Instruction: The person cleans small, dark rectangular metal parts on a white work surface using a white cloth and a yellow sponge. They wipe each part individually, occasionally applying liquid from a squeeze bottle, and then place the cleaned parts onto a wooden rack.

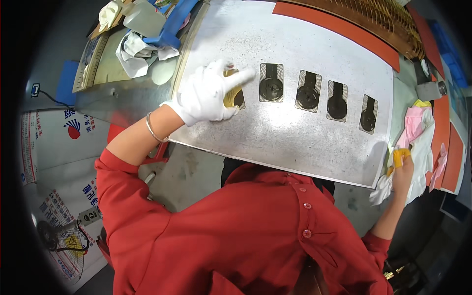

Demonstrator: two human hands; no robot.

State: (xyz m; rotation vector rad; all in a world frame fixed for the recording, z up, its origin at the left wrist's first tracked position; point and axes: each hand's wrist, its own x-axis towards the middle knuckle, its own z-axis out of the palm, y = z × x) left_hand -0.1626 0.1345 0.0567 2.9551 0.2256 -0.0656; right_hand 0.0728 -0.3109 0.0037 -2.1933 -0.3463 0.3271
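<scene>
My left hand (206, 96), in a white glove, is over the left end of the pale metal sheet (280, 142). Its index finger stretches to the right and its thumb is spread below. Something yellow (231, 96) shows under the palm, next to a partly hidden dark part (239, 100). To the right, several flat dark parts, each a disc with a straight stem on a mesh-patterned rectangle, lie in a row; one part (271, 83) is nearest that hand. At the sheet's right side my right hand (403, 162), with yellow coverings on its fingers, grips a white cloth (381, 189).
Pink cloth (414, 123) lies by my right hand. Orange-red strips (339, 29) and a brown comb-like rack (378, 17) border the far edge. Crumpled white cloths (135, 51), a translucent container (144, 18) and a blue holder (172, 29) are at the far left.
</scene>
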